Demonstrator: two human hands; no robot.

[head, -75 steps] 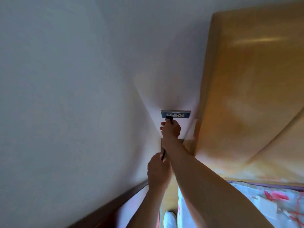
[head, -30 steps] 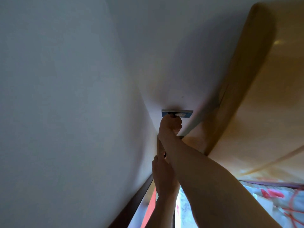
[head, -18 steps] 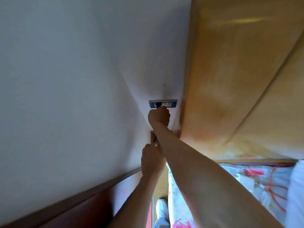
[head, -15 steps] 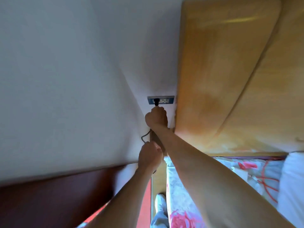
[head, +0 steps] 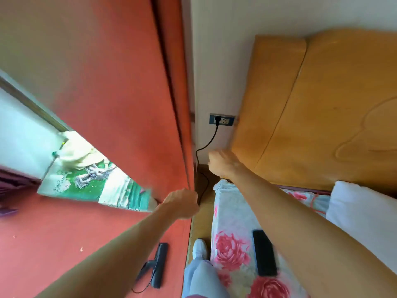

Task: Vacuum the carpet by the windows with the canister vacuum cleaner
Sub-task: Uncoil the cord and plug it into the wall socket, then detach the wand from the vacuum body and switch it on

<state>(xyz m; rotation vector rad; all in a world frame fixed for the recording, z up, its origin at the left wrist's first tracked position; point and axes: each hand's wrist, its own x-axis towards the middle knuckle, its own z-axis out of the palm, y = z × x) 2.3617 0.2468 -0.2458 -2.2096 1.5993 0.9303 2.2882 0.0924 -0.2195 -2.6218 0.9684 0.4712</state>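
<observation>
Head view, single frame, looking down a narrow gap between a red curtain (head: 107, 82) on the left and a bed (head: 232, 244) on the right. Item one: wall socket (head: 225, 120) at the far end of the gap, with a black plug (head: 217, 119) seated in it. Item two: black cord (head: 211, 139), hanging from the plug, curving left and running near to the left hand (head: 181, 204). Item three: vacuum floor head (head: 160, 264), black, lying on the red carpet (head: 43, 244) near and slightly left of the left hand, just beside the left forearm; its long axis runs roughly near to far, with a stub of tube leaving it to the left. The canister itself is not in view. Left hand: fingers curled into a fist at the edge of the curtain, the cord running into its right side, so it appears to grip the cord. Right hand (head: 225, 163): farther off, below the socket and beside the wooden headboard (head: 311, 104), blurred, fingers loosely spread, holding nothing. Judgement: power is connected and vacuuming is not yet begun; the left hand is the nearer to the floor head, which calls for a reach down and back toward the body.
</observation>
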